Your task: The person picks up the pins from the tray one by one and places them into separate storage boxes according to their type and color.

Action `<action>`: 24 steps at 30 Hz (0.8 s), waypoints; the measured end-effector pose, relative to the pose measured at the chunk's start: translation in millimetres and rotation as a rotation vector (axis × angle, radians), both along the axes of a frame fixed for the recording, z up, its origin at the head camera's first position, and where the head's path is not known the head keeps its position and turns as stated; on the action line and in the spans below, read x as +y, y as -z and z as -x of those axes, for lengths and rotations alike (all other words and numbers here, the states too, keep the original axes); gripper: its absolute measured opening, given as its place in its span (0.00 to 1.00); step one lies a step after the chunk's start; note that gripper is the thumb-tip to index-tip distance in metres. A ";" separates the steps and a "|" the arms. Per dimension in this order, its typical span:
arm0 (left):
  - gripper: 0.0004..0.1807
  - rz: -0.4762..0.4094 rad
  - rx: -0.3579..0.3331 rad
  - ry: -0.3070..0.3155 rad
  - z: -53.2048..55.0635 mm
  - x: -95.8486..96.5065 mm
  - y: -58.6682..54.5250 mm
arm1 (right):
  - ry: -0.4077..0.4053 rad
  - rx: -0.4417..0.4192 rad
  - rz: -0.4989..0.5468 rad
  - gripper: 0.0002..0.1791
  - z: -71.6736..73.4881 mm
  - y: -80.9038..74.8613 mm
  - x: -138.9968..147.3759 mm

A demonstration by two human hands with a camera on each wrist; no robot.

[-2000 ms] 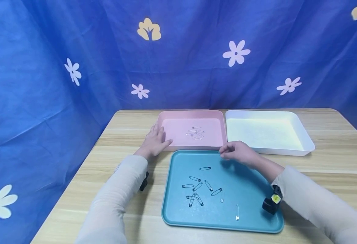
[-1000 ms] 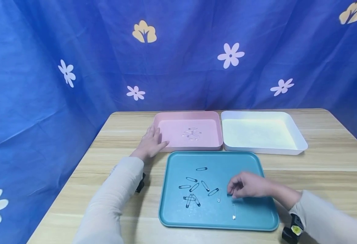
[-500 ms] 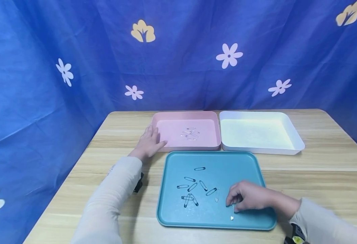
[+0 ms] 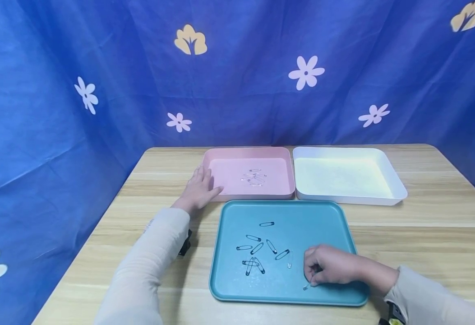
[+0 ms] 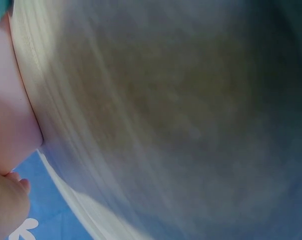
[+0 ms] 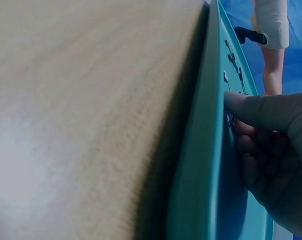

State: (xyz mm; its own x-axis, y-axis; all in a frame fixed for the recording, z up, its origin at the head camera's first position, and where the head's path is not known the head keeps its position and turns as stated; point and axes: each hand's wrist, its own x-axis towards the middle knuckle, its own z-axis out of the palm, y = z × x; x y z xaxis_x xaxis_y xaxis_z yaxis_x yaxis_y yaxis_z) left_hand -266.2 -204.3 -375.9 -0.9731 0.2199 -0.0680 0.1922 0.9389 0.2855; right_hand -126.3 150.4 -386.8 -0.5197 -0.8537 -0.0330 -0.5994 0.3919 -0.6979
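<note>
In the head view my right hand (image 4: pixel 327 265) is low over the right part of the teal tray (image 4: pixel 326 216). Its curled fingers and thumb pinch a silver safety pin (image 4: pixel 305 287), whose head end sticks out below them. A second silver safety pin (image 4: pixel 289 261) lies just to the left, beside several black safety pins (image 4: pixel 271 246), some of them crossed. My left hand (image 4: pixel 198 192) rests with spread fingers against the left wall of the pink tray (image 4: pixel 249 197). Only a little of that hand (image 5: pixel 8 205) shows in the left wrist view.
Several silver safety pins (image 4: pixel 255 177) lie in a small pile inside the pink tray. To its right stands a white tray (image 4: pixel 351 199). All sit on a wooden table (image 4: pixel 432 239), with a blue flowered cloth (image 4: pixel 237 76) hanging behind.
My right hand has come from the teal tray's far edge down to its near right part and taken hold of the silver safety pin, which has turned. My left hand stays at the pink tray.
</note>
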 end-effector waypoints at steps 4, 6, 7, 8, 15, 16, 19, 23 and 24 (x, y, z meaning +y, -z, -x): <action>0.45 0.004 0.000 -0.001 0.0 -0.4 0.6 | 0.030 -0.047 -0.020 0.08 -0.6 -2.2 0.3; 0.45 0.006 0.000 0.001 0.1 -0.5 1.0 | 0.066 -0.104 -0.013 0.07 -0.2 -2.9 1.1; 0.45 0.007 -0.001 -0.001 0.3 -0.5 1.4 | 0.085 -0.132 -0.007 0.07 0.3 -2.7 1.6; 0.45 0.006 -0.001 0.000 0.4 -0.7 1.6 | 0.104 -0.151 0.000 0.07 1.1 -2.3 2.1; 0.44 0.013 0.009 -0.005 -0.4 -0.8 0.8 | 0.173 -0.150 0.031 0.06 9.5 -5.1 3.6; 0.44 0.014 0.010 -0.003 -0.7 -0.6 0.6 | 0.183 -0.145 0.041 0.05 10.9 -6.2 3.2; 0.44 0.013 0.018 0.001 -1.6 -0.3 -0.1 | 0.219 -0.135 0.071 0.05 16.1 -9.4 1.3; 0.44 0.023 0.023 0.007 -3.0 0.3 -1.1 | 0.267 -0.103 0.102 0.04 24.1 -15.8 -2.9; 0.44 0.027 0.024 0.006 -3.3 0.2 -1.4 | 0.277 -0.092 0.107 0.04 26.3 -17.5 -3.9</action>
State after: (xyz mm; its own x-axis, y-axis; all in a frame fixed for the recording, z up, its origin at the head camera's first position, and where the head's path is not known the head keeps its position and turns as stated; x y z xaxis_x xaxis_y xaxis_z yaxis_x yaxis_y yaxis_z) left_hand -262.9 -204.1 -374.6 -0.9733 0.2237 -0.0510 0.2039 0.9452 0.2550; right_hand -152.5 146.5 -369.3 -0.7323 -0.6809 -0.0080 -0.4126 0.4532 -0.7902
